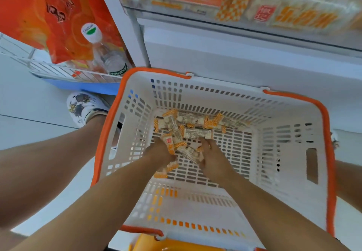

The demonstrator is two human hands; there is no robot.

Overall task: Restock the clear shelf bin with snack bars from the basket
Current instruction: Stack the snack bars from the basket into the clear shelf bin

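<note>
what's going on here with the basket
A person is reaching both hands down into a white basket with an orange rim. The left hand and right hand are scooping up a bunch of snack bars between them. More snack bars lie loose on the basket floor near the far wall. Shelves of packaged goods stand above; the clear bin is not in view.

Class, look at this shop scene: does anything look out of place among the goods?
Yes. A clear plastic water bottle with a white cap leans in the white wire rack against the orange snack bags, unlike the packaged snacks around it.
</note>
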